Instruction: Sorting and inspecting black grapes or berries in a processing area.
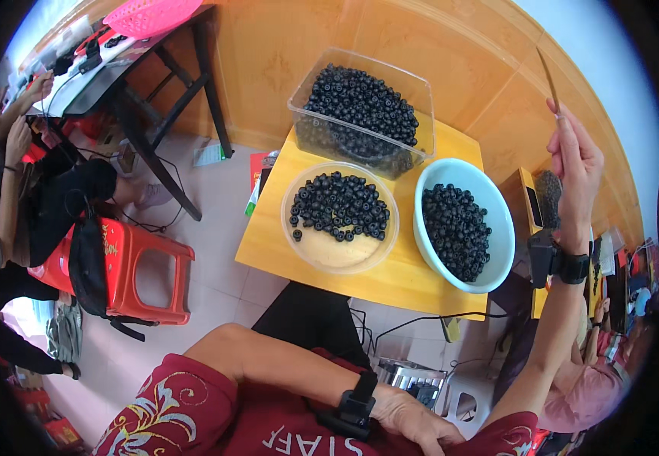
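Observation:
My right hand is raised at the right, fingers closed on a thin brown stick that points up and away. My left hand rests low on my lap on dark red cloth, with nothing visibly in it; whether its fingers are closed I cannot tell. A small yellow table stands ahead. On it sit a clear round bowl with dark round beads, a pale blue bowl of the same beads, and behind them a clear rectangular tub heaped with beads.
A red plastic stool with a black bag stands at the left, where another person sits. A dark table with a pink basket is at the far left. A third person sits at the lower right. Cables run under the yellow table.

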Motion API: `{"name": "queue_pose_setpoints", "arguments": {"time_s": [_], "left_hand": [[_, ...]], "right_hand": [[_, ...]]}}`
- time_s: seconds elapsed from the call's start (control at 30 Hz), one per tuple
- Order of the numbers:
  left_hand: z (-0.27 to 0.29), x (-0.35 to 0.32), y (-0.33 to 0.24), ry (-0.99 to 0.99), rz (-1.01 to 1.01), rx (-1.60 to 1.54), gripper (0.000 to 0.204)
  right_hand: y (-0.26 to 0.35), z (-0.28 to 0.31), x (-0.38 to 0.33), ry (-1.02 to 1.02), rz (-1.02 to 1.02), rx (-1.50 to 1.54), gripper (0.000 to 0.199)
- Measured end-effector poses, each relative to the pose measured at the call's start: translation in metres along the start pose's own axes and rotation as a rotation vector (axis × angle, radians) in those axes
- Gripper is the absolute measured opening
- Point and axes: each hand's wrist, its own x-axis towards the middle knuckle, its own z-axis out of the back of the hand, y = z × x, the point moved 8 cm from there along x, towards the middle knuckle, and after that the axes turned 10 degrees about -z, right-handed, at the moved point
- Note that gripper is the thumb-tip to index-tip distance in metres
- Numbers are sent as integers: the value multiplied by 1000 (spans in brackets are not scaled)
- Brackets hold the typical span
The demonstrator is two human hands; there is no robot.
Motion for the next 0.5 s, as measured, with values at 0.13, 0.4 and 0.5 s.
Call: {"name": "queue_pose_setpoints", "arguments": {"time_s": [0.13,0.4,0.5], "left_hand": [[22,-3,-1,-274,56,44,60],[-13,7,-7,-12,-180,81,59],[-3,3,11,10,-38,120,53]], "right_hand": [[-11,-12,-6,29,-54,52,28],[-6,-19,-10,66,-40,39,29],[-5,-26,-7,63,-49,86,28]]}}
